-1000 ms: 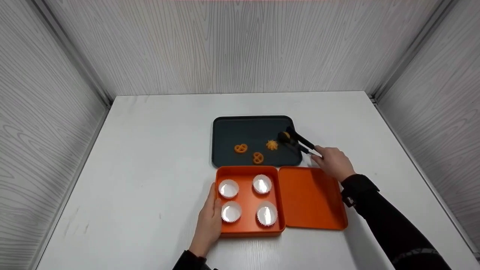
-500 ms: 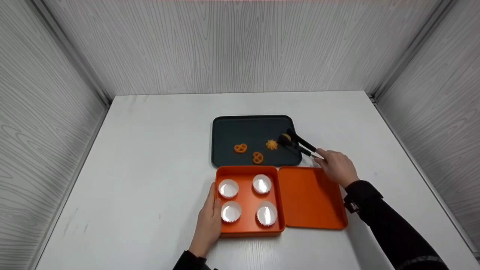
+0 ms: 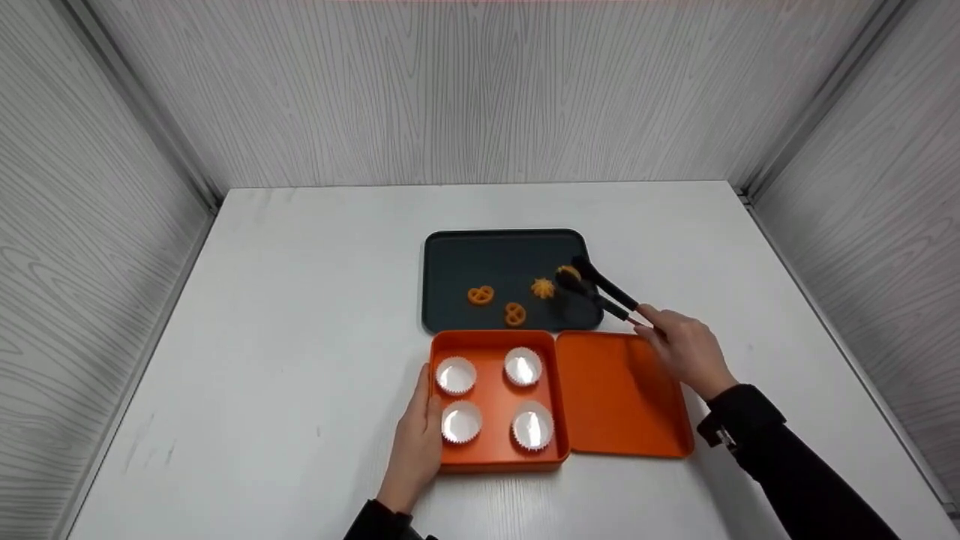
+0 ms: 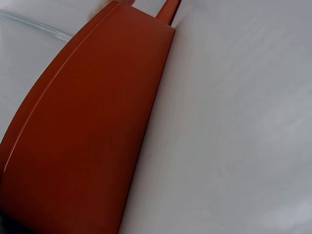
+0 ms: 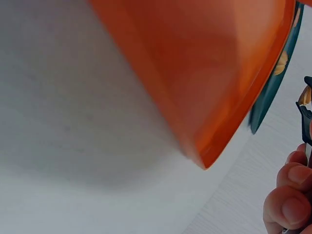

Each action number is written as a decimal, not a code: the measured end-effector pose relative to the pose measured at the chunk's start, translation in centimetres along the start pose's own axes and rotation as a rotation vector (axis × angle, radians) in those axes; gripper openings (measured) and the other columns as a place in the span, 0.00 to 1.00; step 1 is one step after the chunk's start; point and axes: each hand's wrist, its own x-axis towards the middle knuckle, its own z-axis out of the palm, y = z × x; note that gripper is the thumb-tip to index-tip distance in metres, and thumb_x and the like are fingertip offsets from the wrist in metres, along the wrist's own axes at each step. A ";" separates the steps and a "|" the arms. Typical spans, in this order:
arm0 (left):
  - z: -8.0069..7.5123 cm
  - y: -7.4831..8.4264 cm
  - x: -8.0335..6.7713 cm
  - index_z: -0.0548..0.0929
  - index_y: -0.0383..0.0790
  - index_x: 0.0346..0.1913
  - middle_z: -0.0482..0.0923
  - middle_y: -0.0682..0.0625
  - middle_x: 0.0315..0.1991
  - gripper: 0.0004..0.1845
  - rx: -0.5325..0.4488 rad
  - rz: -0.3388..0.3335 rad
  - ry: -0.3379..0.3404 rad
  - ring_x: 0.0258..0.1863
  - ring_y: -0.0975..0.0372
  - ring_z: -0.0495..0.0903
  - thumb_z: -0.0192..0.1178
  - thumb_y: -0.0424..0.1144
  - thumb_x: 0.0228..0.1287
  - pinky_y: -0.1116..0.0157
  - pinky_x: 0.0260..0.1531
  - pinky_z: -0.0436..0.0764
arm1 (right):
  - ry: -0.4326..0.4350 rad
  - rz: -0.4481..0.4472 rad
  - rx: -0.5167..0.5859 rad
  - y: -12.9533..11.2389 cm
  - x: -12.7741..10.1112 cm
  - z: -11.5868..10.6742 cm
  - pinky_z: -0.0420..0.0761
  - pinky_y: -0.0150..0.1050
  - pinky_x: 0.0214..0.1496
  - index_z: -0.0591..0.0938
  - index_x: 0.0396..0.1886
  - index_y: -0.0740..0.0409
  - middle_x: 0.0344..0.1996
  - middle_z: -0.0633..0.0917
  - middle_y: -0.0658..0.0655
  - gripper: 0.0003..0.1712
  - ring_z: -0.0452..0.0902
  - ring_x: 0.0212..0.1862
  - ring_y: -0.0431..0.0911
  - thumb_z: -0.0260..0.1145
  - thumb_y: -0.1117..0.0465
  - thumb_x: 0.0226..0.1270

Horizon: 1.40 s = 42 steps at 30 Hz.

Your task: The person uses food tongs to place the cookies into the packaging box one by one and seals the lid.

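In the head view, my right hand (image 3: 686, 349) grips black-tipped tongs (image 3: 607, 289) over the right end of a dark tray (image 3: 480, 251). Between the tong heads sits a small orange-yellow snack piece (image 5: 304, 96), partly hidden by them. Two pretzels (image 3: 481, 295) and a star-shaped snack (image 3: 543, 288) lie on the tray. My left hand (image 3: 417, 442) holds the left side of an orange box (image 3: 495, 459), its thumb at the rim and its fingers along the outer wall. Inside stand several white paper baking cups (image 3: 533, 426). The left wrist view is mostly the box's wall.
An orange lid (image 3: 622, 397) lies against the box's right side, beneath my right forearm. The tray sits just behind box and lid on the white table (image 3: 300, 337). Grey wood-grain panels (image 3: 480, 90) rise at the back and both sides.
My right hand has drawn slightly back and to the right. The tong heads stay over the tray's right end, with the snack piece now showing more between them. The left hand and box keep their place.
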 end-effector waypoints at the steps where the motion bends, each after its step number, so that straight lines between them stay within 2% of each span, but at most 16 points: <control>1: 0.0 0.0 0.0 0.49 0.40 0.83 0.51 0.45 0.82 0.32 0.001 -0.001 0.000 0.80 0.52 0.53 0.42 0.42 0.84 0.47 0.78 0.52 | 0.011 -0.020 0.003 -0.3 -0.1 -0.1 0.79 0.42 0.29 0.84 0.58 0.65 0.27 0.84 0.56 0.21 0.74 0.26 0.46 0.72 0.67 0.66; 4: -0.1 0.0 0.0 0.49 0.39 0.83 0.51 0.44 0.82 0.32 0.003 0.008 0.004 0.80 0.51 0.53 0.42 0.42 0.84 0.47 0.78 0.52 | 0.045 -0.100 0.020 -1.3 -0.5 -0.5 0.72 0.36 0.25 0.85 0.57 0.64 0.24 0.80 0.53 0.21 0.67 0.23 0.41 0.74 0.68 0.63; 8: -0.1 -0.2 -0.1 0.50 0.38 0.82 0.52 0.43 0.82 0.32 0.009 0.032 0.012 0.80 0.50 0.52 0.42 0.42 0.84 0.46 0.78 0.52 | 0.067 -0.204 0.053 -2.8 -1.1 -0.9 0.69 0.30 0.23 0.86 0.56 0.64 0.24 0.80 0.51 0.23 0.65 0.23 0.37 0.76 0.69 0.60; 10: 0.0 -0.3 -0.1 0.50 0.37 0.82 0.52 0.43 0.82 0.31 0.013 0.043 0.015 0.80 0.50 0.52 0.42 0.42 0.84 0.47 0.78 0.52 | 0.057 -0.230 0.074 -3.4 -1.5 -1.1 0.69 0.27 0.24 0.86 0.56 0.64 0.25 0.81 0.51 0.24 0.65 0.23 0.36 0.76 0.70 0.59; 13: -0.1 -0.4 0.0 0.50 0.37 0.82 0.52 0.43 0.82 0.31 0.014 0.047 0.012 0.80 0.50 0.52 0.42 0.42 0.84 0.47 0.78 0.52 | 0.031 -0.256 0.094 -4.3 -2.1 -1.5 0.73 0.23 0.27 0.85 0.58 0.63 0.29 0.84 0.52 0.27 0.69 0.24 0.36 0.77 0.70 0.57; 17: -0.1 -0.2 0.0 0.50 0.38 0.83 0.51 0.44 0.82 0.32 0.011 0.035 0.011 0.80 0.51 0.52 0.42 0.43 0.84 0.47 0.78 0.52 | -0.013 -0.279 0.099 -4.9 -2.6 -1.8 0.73 0.20 0.29 0.85 0.59 0.62 0.30 0.84 0.51 0.29 0.68 0.24 0.34 0.78 0.70 0.55; 20: -0.1 -0.2 0.0 0.50 0.38 0.83 0.51 0.44 0.82 0.32 0.011 0.026 0.011 0.80 0.51 0.52 0.42 0.43 0.84 0.47 0.78 0.52 | -0.050 -0.292 0.101 -4.8 -2.8 -2.0 0.68 0.19 0.27 0.86 0.58 0.62 0.25 0.79 0.48 0.27 0.64 0.23 0.32 0.78 0.69 0.55; 24: -0.1 -0.1 0.0 0.50 0.38 0.83 0.51 0.44 0.82 0.32 0.009 0.009 0.014 0.80 0.51 0.52 0.42 0.43 0.84 0.47 0.78 0.52 | -0.106 -0.297 0.108 -4.7 -2.9 -2.2 0.70 0.22 0.26 0.86 0.57 0.61 0.23 0.76 0.45 0.26 0.64 0.24 0.32 0.78 0.68 0.56; 27: 0.0 0.0 0.0 0.50 0.39 0.83 0.52 0.45 0.82 0.32 0.005 -0.004 0.020 0.80 0.51 0.52 0.42 0.43 0.84 0.48 0.78 0.52 | -0.159 -0.288 0.105 -4.9 -3.0 -2.4 0.73 0.26 0.26 0.86 0.58 0.60 0.24 0.77 0.44 0.25 0.65 0.24 0.32 0.78 0.66 0.58; 34: 0.2 0.1 -0.1 0.51 0.39 0.82 0.52 0.43 0.82 0.31 0.006 0.019 0.036 0.80 0.50 0.53 0.42 0.42 0.84 0.47 0.78 0.53 | -0.270 -0.248 0.063 -5.4 -2.9 -2.9 0.79 0.30 0.29 0.86 0.58 0.58 0.27 0.83 0.46 0.23 0.70 0.26 0.34 0.76 0.62 0.62; 38: 0.3 0.1 0.0 0.51 0.40 0.83 0.52 0.45 0.82 0.31 -0.004 0.010 0.038 0.80 0.51 0.53 0.43 0.42 0.84 0.47 0.78 0.53 | -0.314 -0.227 0.027 -5.6 -2.8 -3.1 0.81 0.32 0.30 0.86 0.59 0.56 0.31 0.86 0.48 0.23 0.73 0.26 0.35 0.75 0.60 0.65; 42: 0.4 0.1 0.1 0.50 0.41 0.83 0.51 0.46 0.82 0.31 -0.020 -0.001 0.030 0.80 0.53 0.52 0.42 0.43 0.84 0.49 0.79 0.52 | -0.337 -0.217 -0.011 -5.8 -2.8 -3.2 0.81 0.31 0.30 0.86 0.59 0.56 0.31 0.86 0.48 0.22 0.74 0.26 0.36 0.74 0.58 0.65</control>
